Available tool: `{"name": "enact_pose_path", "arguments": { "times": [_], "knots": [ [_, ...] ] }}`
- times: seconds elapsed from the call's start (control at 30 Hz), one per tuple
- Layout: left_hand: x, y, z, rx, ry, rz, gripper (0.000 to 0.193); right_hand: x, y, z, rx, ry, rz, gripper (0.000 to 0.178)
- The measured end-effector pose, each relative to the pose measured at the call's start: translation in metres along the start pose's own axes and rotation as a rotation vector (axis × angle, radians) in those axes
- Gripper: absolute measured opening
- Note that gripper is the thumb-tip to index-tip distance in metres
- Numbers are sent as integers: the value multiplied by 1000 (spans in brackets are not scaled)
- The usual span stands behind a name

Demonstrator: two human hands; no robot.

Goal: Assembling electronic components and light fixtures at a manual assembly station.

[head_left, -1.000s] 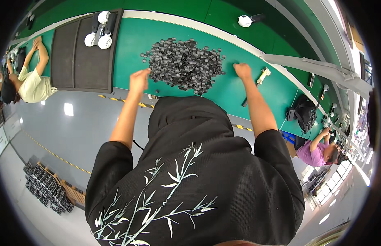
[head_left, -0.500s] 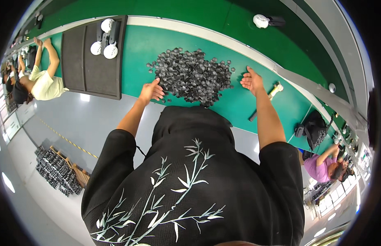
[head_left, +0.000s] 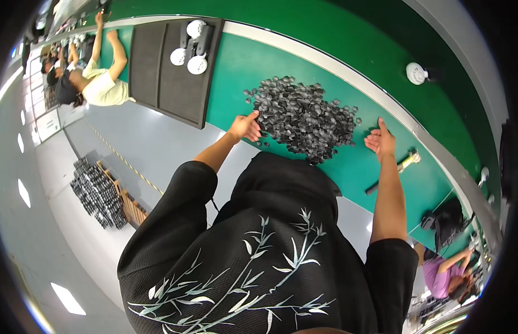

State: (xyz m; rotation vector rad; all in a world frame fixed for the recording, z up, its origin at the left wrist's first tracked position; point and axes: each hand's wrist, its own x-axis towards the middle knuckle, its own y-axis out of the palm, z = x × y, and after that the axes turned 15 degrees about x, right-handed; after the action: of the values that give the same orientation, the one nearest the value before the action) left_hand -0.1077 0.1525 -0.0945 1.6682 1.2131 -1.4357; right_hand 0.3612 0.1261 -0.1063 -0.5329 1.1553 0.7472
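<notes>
Black, faceted pieces (head_left: 306, 119) lie heaped on smooth green tabletop (head_left: 231, 83) between two loosely spread, empty hands (head_left: 245, 128)

Head view: left unit of a side-by-side fisheye pair. Looks down and forward from above the fingers of bare left hand (head_left: 246, 127) and bare right hand (head_left: 382, 142). Nearest: black fabric shirt (head_left: 337, 250) with pale bamboo-leaf pattern, short of the fingers. Takes in flat green tabletop (head_left: 236, 61) around and beyond the fingers.
</notes>
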Motion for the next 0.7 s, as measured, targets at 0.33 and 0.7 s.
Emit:
{"name": "enact_pose_path", "arguments": {
  "times": [0.33, 0.7],
  "knots": [
    [1, -5, 0, -1, -21, 26, 62, 2, 7, 3, -9, 9, -55, 57],
    [5, -3, 2, 48, -26, -43, 66, 0, 9, 6, -14, 19, -46, 54]
  ]
}}
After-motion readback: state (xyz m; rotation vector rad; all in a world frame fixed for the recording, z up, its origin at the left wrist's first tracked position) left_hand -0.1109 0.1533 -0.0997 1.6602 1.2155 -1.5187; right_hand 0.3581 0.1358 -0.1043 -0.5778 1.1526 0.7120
